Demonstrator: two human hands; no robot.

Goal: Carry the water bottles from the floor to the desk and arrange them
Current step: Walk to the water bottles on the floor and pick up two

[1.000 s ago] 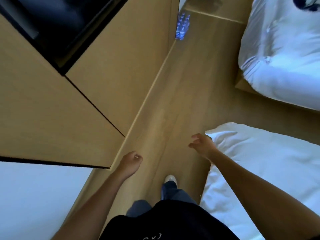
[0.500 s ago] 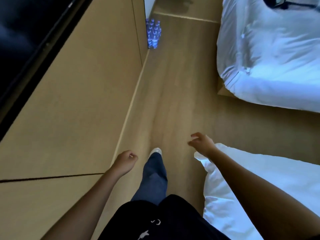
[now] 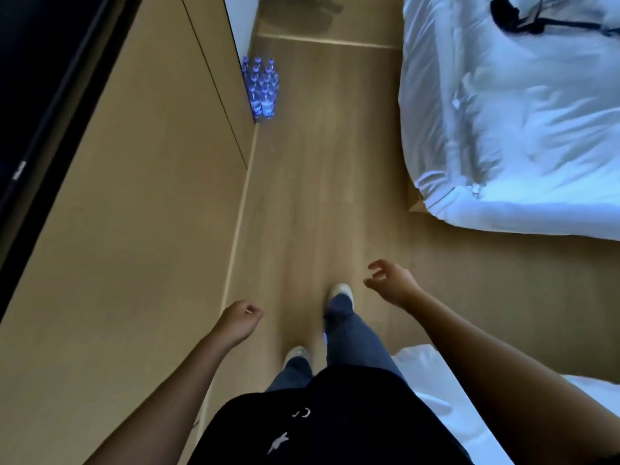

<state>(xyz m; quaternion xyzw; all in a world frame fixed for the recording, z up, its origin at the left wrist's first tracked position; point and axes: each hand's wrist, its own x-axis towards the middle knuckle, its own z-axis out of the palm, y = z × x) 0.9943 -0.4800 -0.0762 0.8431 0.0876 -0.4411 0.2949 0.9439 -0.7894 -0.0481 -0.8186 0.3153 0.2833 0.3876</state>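
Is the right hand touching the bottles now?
Apart. The head view shows the right hand far from the bottles, with bare floor between.

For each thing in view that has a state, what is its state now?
water bottles: upright, grouped on the floor beside the wooden wall
left hand: fingers curled, holding nothing
right hand: fingers loosely spread, holding nothing
far bed: white cover rumpled

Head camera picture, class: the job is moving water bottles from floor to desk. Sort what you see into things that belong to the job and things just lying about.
Belongs to the job:
water bottles, standing on the floor
left hand, empty
right hand, empty

Just lying about:
far bed
black strap on it
near bed
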